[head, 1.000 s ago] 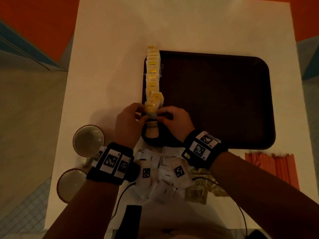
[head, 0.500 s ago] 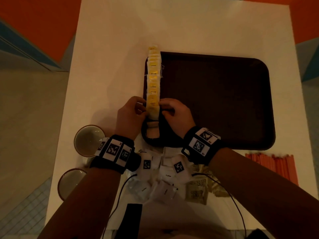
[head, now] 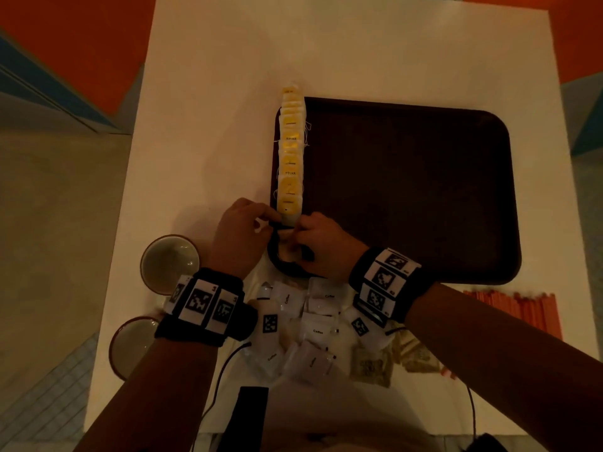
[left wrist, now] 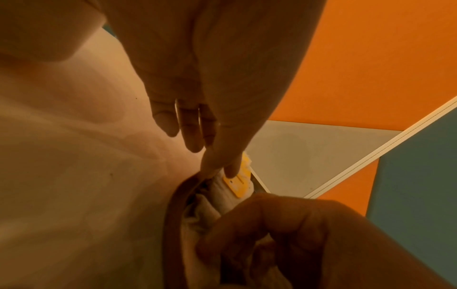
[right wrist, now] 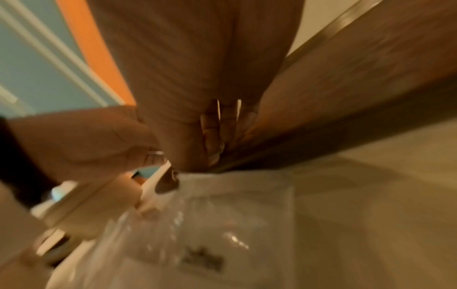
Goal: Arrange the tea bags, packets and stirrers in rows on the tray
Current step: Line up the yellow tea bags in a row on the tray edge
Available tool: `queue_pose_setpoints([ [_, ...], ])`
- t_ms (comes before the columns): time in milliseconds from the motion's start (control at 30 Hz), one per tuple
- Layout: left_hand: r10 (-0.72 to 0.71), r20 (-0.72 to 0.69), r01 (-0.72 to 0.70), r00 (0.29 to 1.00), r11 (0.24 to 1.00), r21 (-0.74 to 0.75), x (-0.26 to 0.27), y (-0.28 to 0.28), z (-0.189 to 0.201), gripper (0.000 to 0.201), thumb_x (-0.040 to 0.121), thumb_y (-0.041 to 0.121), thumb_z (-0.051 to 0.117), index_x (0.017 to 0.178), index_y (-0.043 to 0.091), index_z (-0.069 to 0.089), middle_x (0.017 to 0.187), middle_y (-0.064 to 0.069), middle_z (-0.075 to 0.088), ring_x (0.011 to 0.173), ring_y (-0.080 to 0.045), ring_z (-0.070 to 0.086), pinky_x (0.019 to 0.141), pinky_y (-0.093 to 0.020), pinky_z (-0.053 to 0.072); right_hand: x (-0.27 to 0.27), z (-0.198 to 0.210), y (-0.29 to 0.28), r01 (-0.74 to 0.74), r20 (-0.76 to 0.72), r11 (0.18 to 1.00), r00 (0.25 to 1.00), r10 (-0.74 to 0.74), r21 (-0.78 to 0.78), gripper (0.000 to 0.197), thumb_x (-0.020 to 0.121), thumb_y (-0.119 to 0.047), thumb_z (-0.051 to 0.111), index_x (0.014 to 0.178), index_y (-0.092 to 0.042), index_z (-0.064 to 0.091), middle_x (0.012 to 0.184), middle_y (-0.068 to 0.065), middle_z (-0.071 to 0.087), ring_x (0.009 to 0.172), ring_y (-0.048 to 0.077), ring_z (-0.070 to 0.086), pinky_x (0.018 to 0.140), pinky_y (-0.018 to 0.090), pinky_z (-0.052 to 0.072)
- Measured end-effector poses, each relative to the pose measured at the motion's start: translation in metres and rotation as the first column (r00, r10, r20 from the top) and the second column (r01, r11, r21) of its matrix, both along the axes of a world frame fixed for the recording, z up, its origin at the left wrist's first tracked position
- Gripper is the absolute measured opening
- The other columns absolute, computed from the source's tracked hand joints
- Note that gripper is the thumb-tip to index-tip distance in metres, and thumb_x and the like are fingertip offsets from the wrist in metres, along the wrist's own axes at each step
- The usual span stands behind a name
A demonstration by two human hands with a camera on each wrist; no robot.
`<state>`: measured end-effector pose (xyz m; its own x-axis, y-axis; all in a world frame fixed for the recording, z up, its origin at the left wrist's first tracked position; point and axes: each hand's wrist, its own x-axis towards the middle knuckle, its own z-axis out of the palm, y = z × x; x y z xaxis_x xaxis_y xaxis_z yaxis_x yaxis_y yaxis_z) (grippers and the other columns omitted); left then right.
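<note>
A row of yellow-tagged tea bags (head: 290,151) runs along the left edge of the dark brown tray (head: 408,190). Both hands meet at the row's near end. My left hand (head: 275,220) pinches the nearest tea bag (left wrist: 238,183) between thumb and index finger. My right hand (head: 295,234) curls its fingers on a pale tea bag (head: 287,251) in the tray's near-left corner. A heap of white packets (head: 310,324) lies on the table before the tray. Orange stirrers (head: 512,311) lie at the right. The right wrist view is blurred.
Two cups (head: 169,262) (head: 133,344) stand left of my left wrist. Brownish packets (head: 372,367) lie beside the white heap. A black flat object (head: 251,415) and cables sit at the table's near edge. The table (head: 212,125) is white.
The tea bags that stuck up at the row's near end now lie flatter in line. Both hands stay at that end and have shifted only slightly.
</note>
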<state>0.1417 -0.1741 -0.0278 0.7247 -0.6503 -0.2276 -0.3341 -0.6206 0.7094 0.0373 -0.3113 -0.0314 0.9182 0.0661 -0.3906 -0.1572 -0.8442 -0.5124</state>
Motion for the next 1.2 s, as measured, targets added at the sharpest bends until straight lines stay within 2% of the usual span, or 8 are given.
queue_pose_setpoints([
  [233,-0.051,0.006,0.051,0.999,0.998,0.021,-0.003,0.002,0.004,0.031,0.078,-0.003,0.059,0.1,0.017,0.069,0.098,-0.002,0.055,0.086,-0.015,0.051,0.071,-0.016,0.036,0.001,-0.004,0.0,-0.07,0.087,0.998,0.994,0.069,0.007,0.026,0.088,-0.02,0.057,0.111,-0.009,0.064,0.122,0.013,0.055,0.101,0.033,0.049,0.083,0.04,0.041],
  [333,-0.159,0.008,0.159,0.987,0.987,-0.01,-0.002,0.012,0.003,0.041,0.071,-0.001,0.064,0.106,0.02,0.067,0.102,-0.004,0.059,0.089,-0.019,0.052,0.073,-0.02,0.041,0.0,-0.002,-0.005,0.102,0.092,0.983,0.989,-0.117,0.156,0.018,0.087,-0.015,0.058,0.103,-0.01,0.064,0.112,0.006,0.06,0.096,0.018,0.051,0.083,0.021,0.036],
  [433,-0.214,-0.009,0.214,0.977,0.977,0.013,-0.004,0.019,-0.001,0.038,0.07,0.019,0.074,0.106,0.024,0.066,0.106,-0.001,0.061,0.093,-0.022,0.054,0.079,-0.036,0.048,0.005,0.009,-0.012,0.338,-0.014,0.849,0.931,-0.364,0.407,0.009,0.085,-0.01,0.062,0.093,-0.011,0.064,0.092,-0.002,0.062,0.084,0.007,0.055,0.072,0.007,0.04],
  [600,-0.049,-0.002,0.049,0.999,0.998,0.033,-0.007,0.004,-0.001,0.019,0.084,0.031,0.065,0.094,0.016,0.071,0.097,-0.005,0.064,0.086,-0.023,0.056,0.071,-0.036,0.045,0.017,0.007,-0.018,0.507,-0.2,0.704,0.857,-0.476,0.498,0.013,0.087,-0.006,0.059,0.099,-0.008,0.063,0.094,0.002,0.064,0.081,0.009,0.06,0.074,0.016,0.05],
  [767,-0.034,0.052,0.029,0.998,0.995,0.096,-0.003,-0.007,-0.005,0.02,0.087,0.032,0.061,0.099,0.019,0.07,0.096,-0.004,0.07,0.077,-0.022,0.059,0.076,-0.042,0.05,0.007,-0.006,-0.018,0.673,-0.156,0.64,0.724,-0.672,0.37,0.021,0.084,0.0,0.051,0.087,-0.02,0.058,0.096,0.009,0.065,0.087,0.023,0.064,0.082,0.04,0.055],
  [867,-0.034,0.103,0.023,0.994,0.994,0.106,0.001,-0.013,-0.008,0.019,0.084,0.028,0.065,0.1,0.016,0.069,0.097,-0.007,0.068,0.083,-0.028,0.059,0.077,-0.045,0.049,0.0,-0.007,-0.012,0.686,-0.199,0.621,0.715,-0.67,0.379,0.014,0.085,-0.007,0.058,0.091,-0.02,0.06,0.096,0.008,0.066,0.087,0.021,0.065,0.082,0.04,0.056],
  [1033,0.074,0.042,-0.077,0.996,0.995,0.063,0.004,-0.014,-0.006,0.018,0.081,0.022,0.069,0.099,0.02,0.067,0.088,0.002,0.07,0.071,-0.011,0.054,0.068,-0.026,0.044,0.0,-0.007,-0.003,0.673,-0.254,0.614,0.732,-0.632,0.412,0.015,0.084,-0.014,0.065,0.098,-0.018,0.062,0.098,0.004,0.068,0.087,0.016,0.066,0.082,0.038,0.057],
  [1200,0.055,0.066,-0.061,0.996,0.994,0.089,0.003,-0.008,-0.001,0.014,0.08,0.03,0.07,0.089,0.019,0.07,0.083,0.002,0.069,0.075,-0.014,0.062,0.074,-0.034,0.052,0.001,-0.003,-0.006,0.669,-0.147,0.6,0.712,-0.687,0.439,0.015,0.084,-0.012,0.064,0.099,-0.016,0.065,0.098,0.002,0.067,0.089,0.015,0.064,0.083,0.032,0.054],
])
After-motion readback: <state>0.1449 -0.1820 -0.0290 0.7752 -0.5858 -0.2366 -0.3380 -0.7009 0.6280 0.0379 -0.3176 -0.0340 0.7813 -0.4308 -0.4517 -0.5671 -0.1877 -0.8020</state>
